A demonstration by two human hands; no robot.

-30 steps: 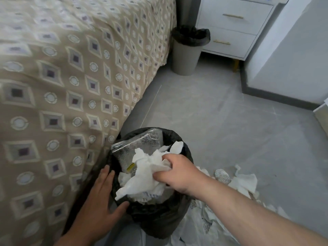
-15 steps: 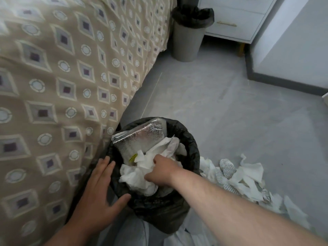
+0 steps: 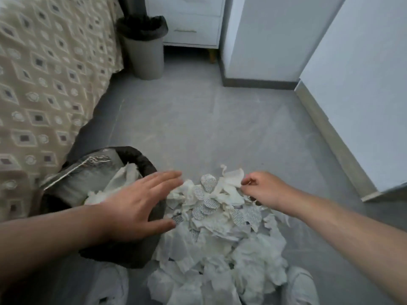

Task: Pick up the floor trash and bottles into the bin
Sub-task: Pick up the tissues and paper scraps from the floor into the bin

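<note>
Paper scraps [image 3: 220,227] lie right of the bin [image 3: 141,159].

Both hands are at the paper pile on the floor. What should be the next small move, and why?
Probably bring both hands together around the paper pile and scoop up a bunch. The left hand is open at its left side, the right hand curls at its right edge, and the bin stands just left.

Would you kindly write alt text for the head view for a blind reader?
A person's left hand spreads open at a paper pile on the floor; the right hand pinches its far edge. A full black-lined bin stands beside it.
</note>
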